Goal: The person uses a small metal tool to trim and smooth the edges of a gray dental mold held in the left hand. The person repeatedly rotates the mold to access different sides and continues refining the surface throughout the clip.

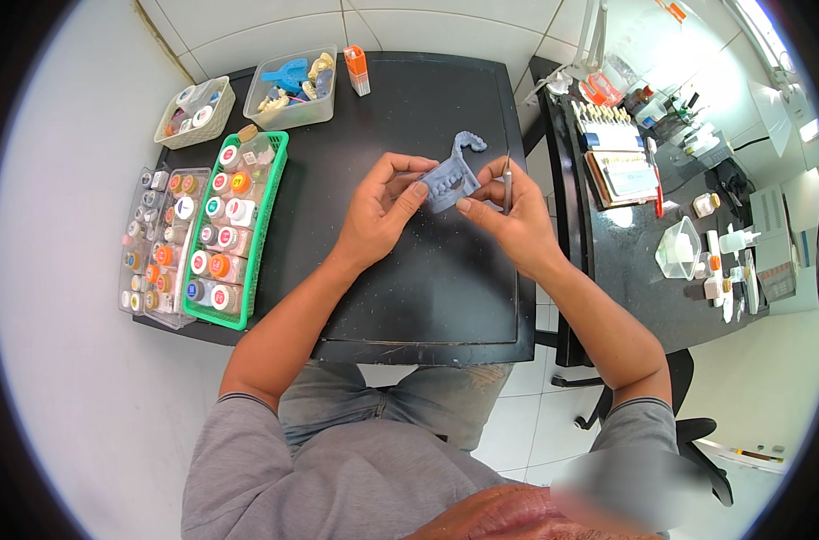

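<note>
Over the black table, a grey-blue dental model with a row of teeth is held up, tilted, between my hands. My left hand is closed on its left side, thumb in front and fingers behind. At the model's lower right edge, my right hand has its thumb against it. That hand also has a slim metal hand tool upright between its fingers; I cannot make out its tip. A curved grey-blue dental arch piece shows just beyond the model; whether the two touch is unclear.
To the left stand a green basket of lidded jars, a clear tray of small bottles and a cream basket. A clear tub of dental casts and an orange-white box sit behind. A cluttered side bench is at right.
</note>
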Motion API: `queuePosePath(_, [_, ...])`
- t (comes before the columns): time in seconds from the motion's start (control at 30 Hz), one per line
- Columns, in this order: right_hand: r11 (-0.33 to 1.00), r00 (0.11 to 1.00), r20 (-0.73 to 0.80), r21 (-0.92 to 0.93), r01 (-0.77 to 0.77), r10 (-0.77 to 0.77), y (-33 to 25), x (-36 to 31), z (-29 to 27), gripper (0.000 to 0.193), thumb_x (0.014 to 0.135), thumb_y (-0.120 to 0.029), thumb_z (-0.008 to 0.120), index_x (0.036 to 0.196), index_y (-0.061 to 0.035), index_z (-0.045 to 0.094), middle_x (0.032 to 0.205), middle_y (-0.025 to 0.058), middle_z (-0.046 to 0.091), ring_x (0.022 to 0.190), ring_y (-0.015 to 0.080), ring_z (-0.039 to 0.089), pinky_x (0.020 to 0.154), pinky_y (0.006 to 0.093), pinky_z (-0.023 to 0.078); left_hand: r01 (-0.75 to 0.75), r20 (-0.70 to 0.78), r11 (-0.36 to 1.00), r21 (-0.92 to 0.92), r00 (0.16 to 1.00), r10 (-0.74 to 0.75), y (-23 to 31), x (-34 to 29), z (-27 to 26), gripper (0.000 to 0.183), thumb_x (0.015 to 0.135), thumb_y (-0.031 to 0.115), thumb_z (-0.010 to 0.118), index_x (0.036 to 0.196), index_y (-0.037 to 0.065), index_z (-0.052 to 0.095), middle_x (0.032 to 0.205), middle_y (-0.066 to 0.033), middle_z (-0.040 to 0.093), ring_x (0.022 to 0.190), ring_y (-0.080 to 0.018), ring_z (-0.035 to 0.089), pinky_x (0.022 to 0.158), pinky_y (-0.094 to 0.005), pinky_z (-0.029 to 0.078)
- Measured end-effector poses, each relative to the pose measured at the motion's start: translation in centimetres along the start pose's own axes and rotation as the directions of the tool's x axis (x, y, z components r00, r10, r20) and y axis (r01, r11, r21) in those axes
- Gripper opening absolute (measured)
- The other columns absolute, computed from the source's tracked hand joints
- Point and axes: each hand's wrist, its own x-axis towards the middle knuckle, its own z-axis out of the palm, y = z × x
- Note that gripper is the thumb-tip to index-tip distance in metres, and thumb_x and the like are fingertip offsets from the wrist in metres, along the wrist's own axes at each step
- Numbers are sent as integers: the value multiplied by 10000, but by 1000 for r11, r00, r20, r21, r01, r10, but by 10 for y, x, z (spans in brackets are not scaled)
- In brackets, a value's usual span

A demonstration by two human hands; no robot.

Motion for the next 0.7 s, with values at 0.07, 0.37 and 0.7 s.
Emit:
queuePosePath(0.07, [999,1000,-15,35,-4,5,-1,-1,0,334,958,-28,824,1154,-25,554,1014,82,764,971,105,695,852,273,536,3,25,999,53,1000,-4,2,1,-1,329,1116,131,672,1403,-26,633,1448,-148,629,1341,-247,642,1116,-409,549])
queuePosePath(0.37, [993,998,23,-101,55,-53,-3,-1,2,335,953,-27,828,1168,-27,570,1002,56,721,942,113,700,752,275,567,-32,33,987,157,999,27,2,-2,-4,340,1048,116,709,1322,-85,686,1379,-126,584,1292,-238,635,1078,-391,594])
queuePosePath(0.7, [971,993,47,-210,117,-110,0,-4,6,333,917,-79,857,1113,-61,589,981,48,728,823,72,628,578,244,426,-27,24,987,161,999,24,-2,-2,-4,227,1044,117,714,1166,-74,717,1273,-101,609,1190,-194,655,1032,-363,605])
